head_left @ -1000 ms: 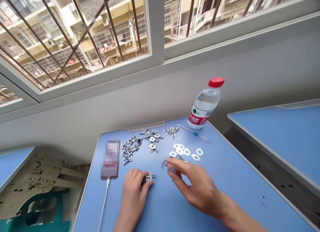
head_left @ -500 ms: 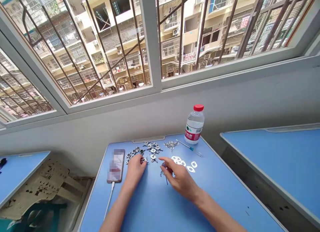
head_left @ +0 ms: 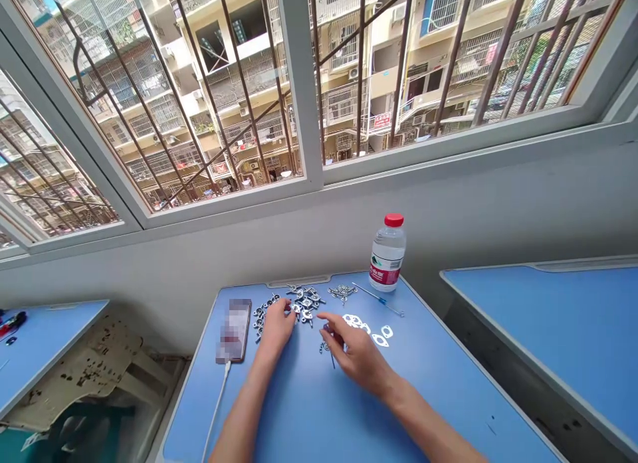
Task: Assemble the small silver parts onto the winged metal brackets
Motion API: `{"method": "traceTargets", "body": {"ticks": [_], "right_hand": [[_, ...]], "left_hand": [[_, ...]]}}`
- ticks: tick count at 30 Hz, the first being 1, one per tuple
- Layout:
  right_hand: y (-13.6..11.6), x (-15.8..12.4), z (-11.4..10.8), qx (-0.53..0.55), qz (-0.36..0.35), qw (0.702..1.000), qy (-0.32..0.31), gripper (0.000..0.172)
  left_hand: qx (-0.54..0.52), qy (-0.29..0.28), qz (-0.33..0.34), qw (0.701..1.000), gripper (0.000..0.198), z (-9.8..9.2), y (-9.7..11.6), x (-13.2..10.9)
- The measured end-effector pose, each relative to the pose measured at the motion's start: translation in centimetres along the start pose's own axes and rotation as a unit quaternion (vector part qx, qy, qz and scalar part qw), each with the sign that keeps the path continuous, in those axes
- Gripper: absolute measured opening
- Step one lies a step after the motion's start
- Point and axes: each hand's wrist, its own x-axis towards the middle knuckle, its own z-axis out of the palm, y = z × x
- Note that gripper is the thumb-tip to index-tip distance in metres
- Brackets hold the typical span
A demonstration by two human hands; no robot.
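My left hand (head_left: 278, 325) rests at the near edge of a heap of small metal parts with stems and rings (head_left: 306, 300). Its thumb and fingers are curled together against the parts; what they grip, if anything, is hidden. To the right, my right hand (head_left: 359, 353) is held in a loose pinch above the blue table. Between its thumb and fingers is a small dark metal part (head_left: 326, 329), partly covered. A thin dark rod (head_left: 333, 361) and a little chain-like piece (head_left: 323, 348) show below the fingers. Flat white oval plates with holes (head_left: 380, 341) lie beyond this hand.
A phone (head_left: 234, 330) with a white cable (head_left: 217, 403) lies at left on the blue table (head_left: 309, 410). Small chain pieces (head_left: 342, 291), a thin rod tool with a blue middle (head_left: 381, 299) and a red-capped water bottle (head_left: 387, 254) stand near the back. Other desks (head_left: 548, 317) flank it.
My left hand has moved slightly away from me and to the right along the metal parts. My right hand stays almost in place, and the view has shifted a little.
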Motion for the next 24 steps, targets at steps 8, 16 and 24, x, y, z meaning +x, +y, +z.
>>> {"method": "traceTargets", "body": {"ticks": [8, 16, 24], "right_hand": [[0.4, 0.0, -0.2, -0.017, 0.007, 1.0, -0.001, 0.025], [0.7, -0.1, -0.2, -0.019, 0.01, 1.0, -0.005, 0.025], [1.2, -0.1, -0.1, -0.025, 0.008, 1.0, 0.005, 0.023]], "left_hand": [[0.031, 0.044, 0.019, 0.998, 0.026, -5.8, -4.0, -1.7], [0.114, -0.002, 0.016, 0.993, 0.024, -5.4, -5.1, -5.2], [0.148, -0.015, 0.02, 0.989, 0.029, -4.2, -4.7, -6.2]]}}
